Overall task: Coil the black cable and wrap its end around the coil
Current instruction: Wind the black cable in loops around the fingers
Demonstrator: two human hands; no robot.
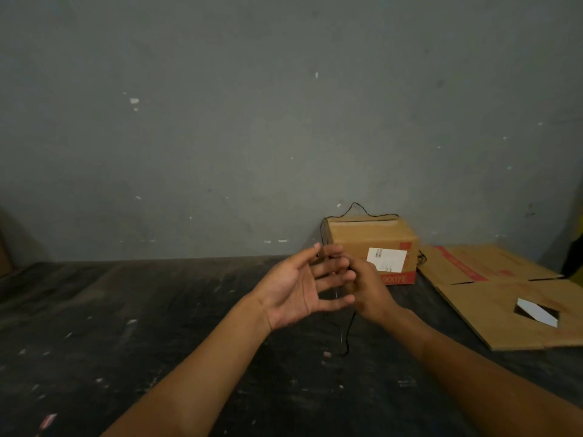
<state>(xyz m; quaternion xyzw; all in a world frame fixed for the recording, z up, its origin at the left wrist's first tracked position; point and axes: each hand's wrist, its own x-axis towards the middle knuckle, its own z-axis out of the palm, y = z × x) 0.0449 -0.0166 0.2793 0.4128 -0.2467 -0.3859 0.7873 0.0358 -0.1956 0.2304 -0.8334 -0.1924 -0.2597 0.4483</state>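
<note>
Two bare hands meet above a dark worktop (132, 310), its surface scuffed and flecked with pale specks and scraps. Behind it stands a grey wall (220, 121), chipped in small white spots.

Left hand (296, 288): palm up, fingers (331, 269) spread and open, nothing clamped in them. Right hand (367, 293): back toward the camera, fingers curled closed at the left fingertips; they appear to pinch the cable (347, 337), but the contact itself is hidden behind the hand.

Cable position: a thin black line hangs from under the hands down to the worktop, where it bends into a small loop. A second stretch shows on top of the box (372, 244), arching over its rear edge and down its left side toward the hands. Whether both stretches are one cable cannot be confirmed; the middle run is covered by the hands. No finished coil can be made out.

Box: brown cardboard, against the wall, just behind the right hand, with a white label (386, 260) and red print on its front, partly blocked by the hand. Right of it lies flattened cardboard (504, 304) carrying a white card (536, 312); its right side is cut off by the frame. Dark shapes at the far right and far left edges are too cropped to identify.
</note>
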